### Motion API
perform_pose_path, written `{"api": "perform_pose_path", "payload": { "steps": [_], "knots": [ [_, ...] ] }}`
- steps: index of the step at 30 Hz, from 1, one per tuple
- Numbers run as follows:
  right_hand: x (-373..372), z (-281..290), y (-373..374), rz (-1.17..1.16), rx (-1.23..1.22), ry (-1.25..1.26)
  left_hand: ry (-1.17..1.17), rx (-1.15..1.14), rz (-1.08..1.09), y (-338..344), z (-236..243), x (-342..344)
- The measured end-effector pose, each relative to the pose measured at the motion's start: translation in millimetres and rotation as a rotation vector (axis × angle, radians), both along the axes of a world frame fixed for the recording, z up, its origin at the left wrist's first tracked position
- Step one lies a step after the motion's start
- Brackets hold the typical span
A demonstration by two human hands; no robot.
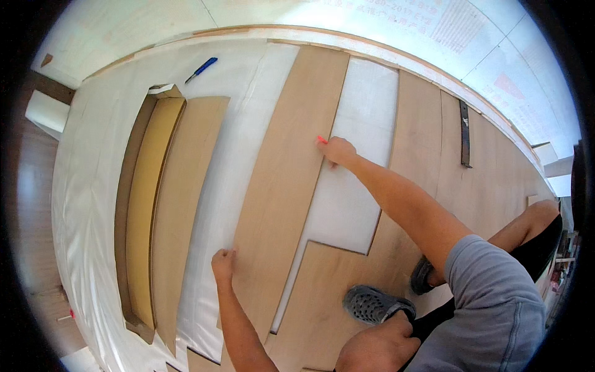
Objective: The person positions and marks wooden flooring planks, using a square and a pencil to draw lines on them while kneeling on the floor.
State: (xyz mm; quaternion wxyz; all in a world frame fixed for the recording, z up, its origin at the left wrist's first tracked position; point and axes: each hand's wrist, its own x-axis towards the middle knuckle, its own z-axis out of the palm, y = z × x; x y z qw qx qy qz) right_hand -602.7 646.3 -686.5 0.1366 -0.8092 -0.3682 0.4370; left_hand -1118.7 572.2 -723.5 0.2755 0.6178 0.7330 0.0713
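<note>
A long light-wood floor plank [291, 161] lies loose over white foam underlay [359, 102], slanting from the wall toward my knees. My left hand [223, 266] is closed at the plank's left edge, fingertips and thumb against it. At the right edge, farther off, my right hand [339, 152] is closed on a small thing with a bright red end [321, 140]; its other end is hidden in my fingers. On the right, fitted planks [421, 130] border a strip of bare underlay, with a stepped end [331, 248] near my foot.
An open cardboard box [149, 211] stands at left, another plank [186, 204] beside it. A blue utility knife [201, 69] lies near the wall. A dark metal pull bar [465, 135] rests on the fitted planks. My grey clog [375, 304] is on the floor.
</note>
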Motion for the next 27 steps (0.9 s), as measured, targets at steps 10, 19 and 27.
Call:
{"api": "perform_pose_path", "payload": {
  "steps": [10, 19, 27],
  "knots": [
    [33.1, -93.4, 14.3, 0.199, 0.124, -0.201, -0.317, 0.510, 0.522, -105.9, 80.0, 19.8],
    [15.2, -62.5, 13.3, 0.220, 0.216, 0.155, 0.172, 0.306, 0.882, -374.9, 2.6, -55.5],
    [-208.1, 38.8, -171.0, 0.515, 0.048, 0.642, 0.356, 0.307, 0.617, -407.3, -20.0, -18.7]
  ]
}}
